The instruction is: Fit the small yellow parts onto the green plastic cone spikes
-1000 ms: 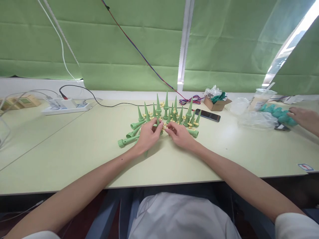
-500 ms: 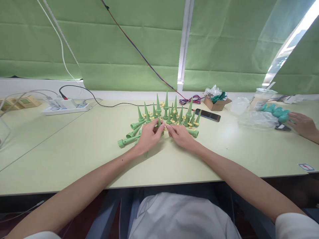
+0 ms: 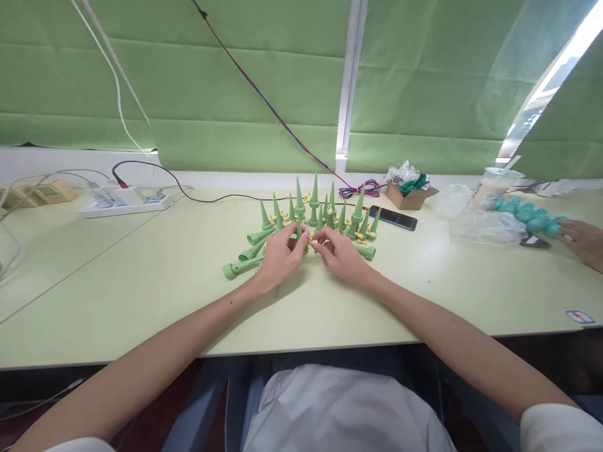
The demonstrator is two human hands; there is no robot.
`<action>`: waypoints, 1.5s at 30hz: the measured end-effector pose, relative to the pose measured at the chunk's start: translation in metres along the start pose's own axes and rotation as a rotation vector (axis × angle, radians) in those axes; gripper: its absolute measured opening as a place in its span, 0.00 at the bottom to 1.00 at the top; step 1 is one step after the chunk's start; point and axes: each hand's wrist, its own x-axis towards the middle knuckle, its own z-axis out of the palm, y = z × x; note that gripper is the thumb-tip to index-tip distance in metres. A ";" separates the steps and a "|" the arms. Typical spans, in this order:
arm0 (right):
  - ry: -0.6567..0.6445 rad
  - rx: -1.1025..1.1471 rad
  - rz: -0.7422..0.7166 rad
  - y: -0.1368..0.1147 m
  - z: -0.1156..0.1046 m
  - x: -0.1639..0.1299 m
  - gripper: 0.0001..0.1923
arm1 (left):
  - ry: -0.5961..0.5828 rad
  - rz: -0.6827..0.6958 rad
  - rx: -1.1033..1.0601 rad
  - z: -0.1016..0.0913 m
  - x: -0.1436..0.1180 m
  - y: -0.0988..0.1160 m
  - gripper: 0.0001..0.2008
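Observation:
My left hand [image 3: 282, 256] is closed around a green plastic watering spike [image 3: 298, 230], its tip rising between thumb and fingers. Close beside it, my right hand [image 3: 343, 256] pinches a small yellow valve [image 3: 313, 241] at the spike's side; the fingers partly hide both pieces. Behind my hands several green spikes [image 3: 315, 204] stand point up, many with yellow valves [image 3: 360, 236] on them. Left of my left hand, several green spikes [image 3: 240, 267] lie on their sides. Another lying spike [image 3: 365, 251] shows its round open end just right of my right hand.
A phone [image 3: 392, 217] lies behind the spikes, near a small cardboard box [image 3: 409, 196] and coiled wire [image 3: 362, 188]. On the right are a drink cup [image 3: 492, 188], plastic bags [image 3: 490, 227], teal rounded pieces [image 3: 527, 215] and another person's hand [image 3: 584, 242]. A power strip [image 3: 127, 204] sits left.
My right hand's fingers have shifted slightly and bent more around the yellow valve. My left hand stays nearly still. At right, the other person's hand has moved right, with another teal piece now showing.

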 end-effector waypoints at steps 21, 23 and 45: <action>-0.001 -0.106 0.040 -0.002 0.000 0.001 0.25 | -0.088 0.023 -0.053 0.000 -0.003 0.002 0.12; 0.002 -0.096 0.044 -0.002 0.000 0.001 0.24 | -0.075 0.022 -0.044 0.000 -0.002 0.002 0.12; -0.002 -0.129 0.017 -0.001 -0.001 0.001 0.17 | -0.069 -0.007 -0.054 -0.002 -0.001 0.002 0.11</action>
